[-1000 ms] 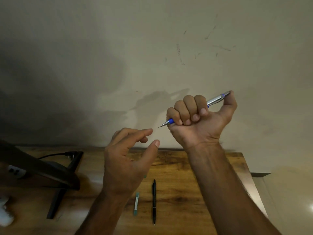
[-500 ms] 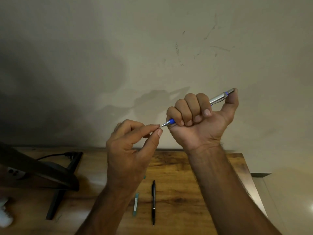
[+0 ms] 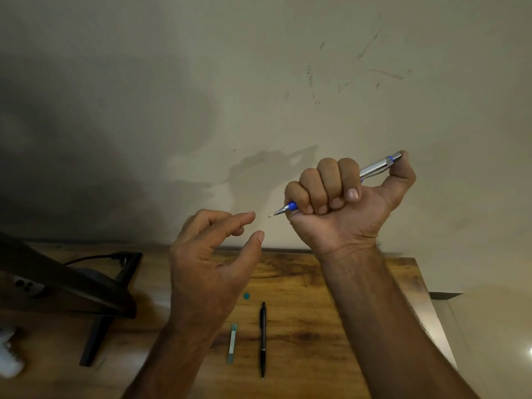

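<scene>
My right hand [image 3: 342, 203] grips a silver and blue mechanical pencil [image 3: 374, 168] in a fist, thumb on its top button, the thin tip pointing left. My left hand [image 3: 213, 254] hovers just left of the tip, thumb and forefinger apart, holding nothing that I can see. Both hands are raised above a wooden table [image 3: 331, 298]. On the table lie a black pen [image 3: 262, 338], a slim teal lead case [image 3: 232, 341] and a small teal cap [image 3: 246, 296].
A dark monitor stand [image 3: 95, 300] with a black cable [image 3: 92, 257] occupies the table's left side. Something white [image 3: 8, 358] sits at the left edge. A plain wall [image 3: 259, 82] rises behind the table. The table's right edge runs near my right forearm.
Half a second ago my left thumb and forefinger pinched at the pencil tip. They have now drawn back to the left and spread apart. My right hand keeps its grip.
</scene>
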